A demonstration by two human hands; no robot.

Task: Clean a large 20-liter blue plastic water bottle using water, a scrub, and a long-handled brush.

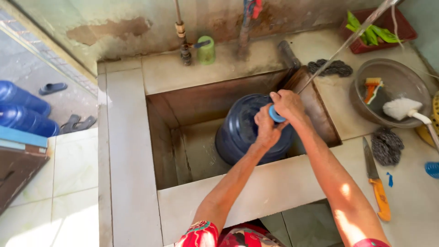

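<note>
Sink: a deep rectangular concrete sink basin (183, 137) with stained brown walls, set in a pale tiled counter; it holds the bottle.
Counter: the pale tiled counter top (128, 137) runs round the sink and carries the smaller things to the right.
Bottle: a large dark blue plastic water bottle (240, 130) stands in the right part of the sink, tilted a little, its neck up toward the camera.
Arms: both bare forearms reach forward over the front edge of the sink and meet above the bottle's neck; the right one is sunlit near the elbow.
Left hand: the left hand (266, 127) is curled with the fingers bent, pressed against the underside of the round light blue cap (275, 114) on the bottle's neck.
Right hand: the right hand (288, 104) is closed over the top of the cap, knuckles up, wrist bent down.
Bowl: a round grey metal bowl (402, 77) on the counter at right, with a white brush and an orange brush in it.
Spare bottles: two blue plastic water bottles (20, 110) lie on the floor far left.
Knife: a steel knife with an orange handle (376, 183) lies on the counter, well apart from the hands.
Scourer: a grey wire scouring pad (386, 145) sits just beside the knife's blade.
Cup: a small green plastic cup (206, 51) stands by the pipe behind the sink.
</note>
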